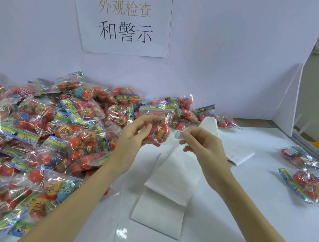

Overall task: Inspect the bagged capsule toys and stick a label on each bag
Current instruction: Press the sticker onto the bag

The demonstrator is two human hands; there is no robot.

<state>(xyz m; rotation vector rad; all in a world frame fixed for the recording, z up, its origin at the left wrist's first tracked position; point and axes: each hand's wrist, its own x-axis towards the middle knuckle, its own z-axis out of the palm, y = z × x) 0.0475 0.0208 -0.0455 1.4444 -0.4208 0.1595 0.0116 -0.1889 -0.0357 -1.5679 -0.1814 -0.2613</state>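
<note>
Bag (157,127) of capsule toys sits at frame centre, gripped upright in the left hand (134,136), its printed header strip on top. The right hand (200,145) pinches 1 small white label (178,134) just right of the bag's lower right edge, almost touching. Judging by this, the label must travel left onto the clear film; the unlabelled pile (39,140) fills the left of the frame.

Setting: packing and inspection station in a small factory or workshop.
Backdrop, 12 o'clock: plain white partition (227,49) carrying a printed paper sign (124,20) in Chinese, reading appearance inspection and warning.
Surface: white worktable (243,213).
Stock, 9 o'clock: large heap of bagged capsule toys (39,130).
Supplies, centre: folded strip of white label backing (171,181).
Sorted goods, 3 o'clock: two separate bags (303,170).
</note>
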